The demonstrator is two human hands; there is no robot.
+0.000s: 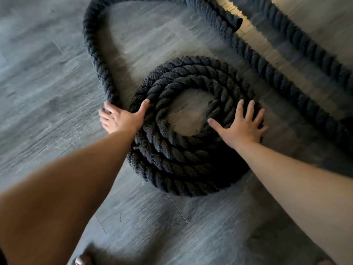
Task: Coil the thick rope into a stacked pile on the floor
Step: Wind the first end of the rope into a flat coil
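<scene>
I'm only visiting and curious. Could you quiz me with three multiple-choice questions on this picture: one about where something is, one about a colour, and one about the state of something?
1. Where does the right hand rest?
A) on the right side of the coil
B) on a chair
C) in the air

2. What colour is the rope?
A) white
B) black
C) red

3. How much of the rope is coiled?
A) all
B) none
C) part, with loose lengths on the floor

Answers:
1 A: its spread fingers lie flat on the coil.
2 B: every strand is black against the grey floor.
3 C: uncoiled rope runs off from the left hand, which grips it.
</scene>
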